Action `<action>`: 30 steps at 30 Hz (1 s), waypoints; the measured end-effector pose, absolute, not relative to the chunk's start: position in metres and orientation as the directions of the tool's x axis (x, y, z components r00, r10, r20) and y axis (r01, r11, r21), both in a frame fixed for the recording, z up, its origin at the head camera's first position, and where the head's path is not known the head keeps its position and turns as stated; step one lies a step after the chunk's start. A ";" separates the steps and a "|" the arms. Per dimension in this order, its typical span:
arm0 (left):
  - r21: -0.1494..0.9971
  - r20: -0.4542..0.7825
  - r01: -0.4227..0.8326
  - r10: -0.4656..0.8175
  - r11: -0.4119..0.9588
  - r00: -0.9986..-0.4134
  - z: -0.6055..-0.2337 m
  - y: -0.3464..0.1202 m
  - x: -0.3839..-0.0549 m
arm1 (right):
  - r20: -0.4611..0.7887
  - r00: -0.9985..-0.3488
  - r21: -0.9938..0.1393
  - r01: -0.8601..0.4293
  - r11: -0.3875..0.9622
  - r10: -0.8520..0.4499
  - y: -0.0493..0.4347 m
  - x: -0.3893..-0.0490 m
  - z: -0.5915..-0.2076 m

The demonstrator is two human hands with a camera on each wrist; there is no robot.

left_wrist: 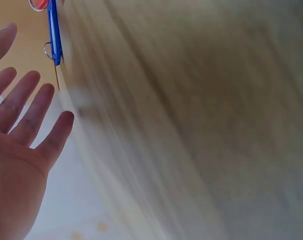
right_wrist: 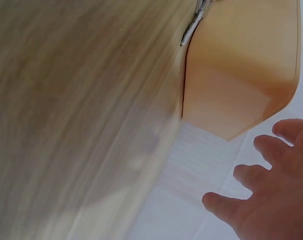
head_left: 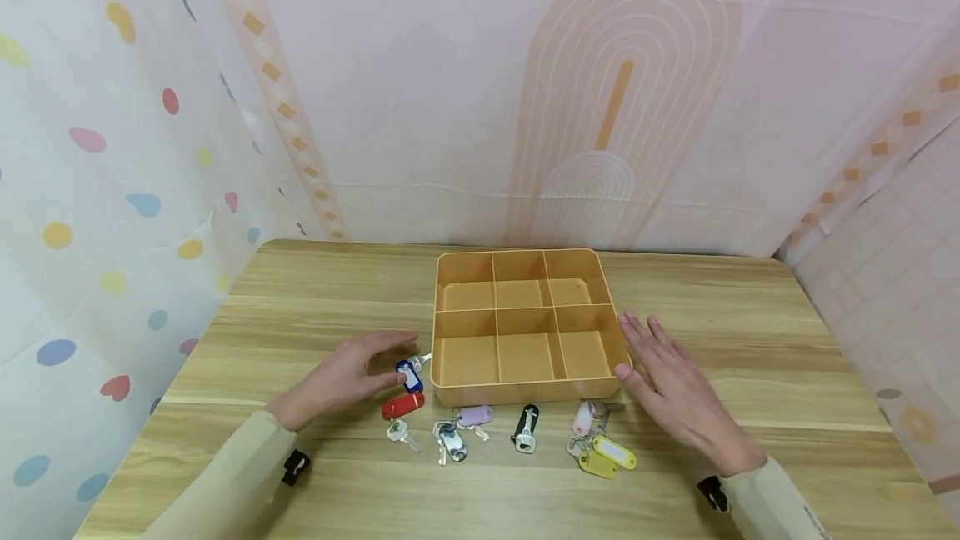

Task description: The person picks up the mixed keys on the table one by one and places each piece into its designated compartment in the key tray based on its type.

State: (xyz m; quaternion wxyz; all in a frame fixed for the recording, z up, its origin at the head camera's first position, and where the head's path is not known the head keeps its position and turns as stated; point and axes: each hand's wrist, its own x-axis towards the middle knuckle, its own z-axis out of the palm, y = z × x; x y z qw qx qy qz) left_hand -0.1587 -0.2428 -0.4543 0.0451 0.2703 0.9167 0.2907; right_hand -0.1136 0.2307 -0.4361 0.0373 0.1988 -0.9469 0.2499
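Observation:
An orange-tan box with six compartments sits in the middle of the wooden table. My left hand is at its left side, fingers spread, close by a key with a blue tag. In the left wrist view the fingers are apart and hold nothing, with the blue tag beyond them. My right hand is at the box's right wall, its fingertips right at the rim. The right wrist view shows the fingers spread beside the box's wall.
Along the box's front lie keys with a red tag, a purple tag, a black tag, a pink tag and yellow tags. A patterned cloth hangs behind the table.

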 end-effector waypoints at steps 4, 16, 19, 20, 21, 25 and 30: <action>0.607 0.065 0.437 0.506 0.664 -0.860 -0.454 -0.243 -0.160 | 0.184 -0.913 -0.478 -0.407 0.778 -0.365 0.231 -0.114 -0.437; 0.742 0.029 0.347 0.489 0.573 -0.872 -0.458 -0.246 -0.165 | 0.159 -0.912 -0.516 -0.402 0.756 -0.377 0.231 -0.114 -0.439; 0.729 0.034 0.368 0.506 0.578 -0.862 -0.460 -0.246 -0.166 | 0.157 -0.914 -0.517 -0.399 0.758 -0.374 0.232 -0.114 -0.439; 0.726 0.032 0.370 0.510 0.579 -0.860 -0.461 -0.245 -0.167 | 0.157 -0.914 -0.515 -0.400 0.758 -0.375 0.232 -0.114 -0.439; 0.718 0.031 0.379 0.517 0.583 -0.856 -0.461 -0.245 -0.167 | 0.157 -0.914 -0.513 -0.399 0.760 -0.374 0.232 -0.114 -0.439; 0.711 0.022 0.385 0.528 0.589 -0.849 -0.463 -0.242 -0.168 | 0.150 -0.915 -0.501 -0.397 0.769 -0.375 0.234 -0.114 -0.440; 0.709 0.040 0.402 0.536 0.579 -0.843 -0.464 -0.239 -0.170 | 0.139 -0.917 -0.496 -0.391 0.776 -0.373 0.235 -0.113 -0.440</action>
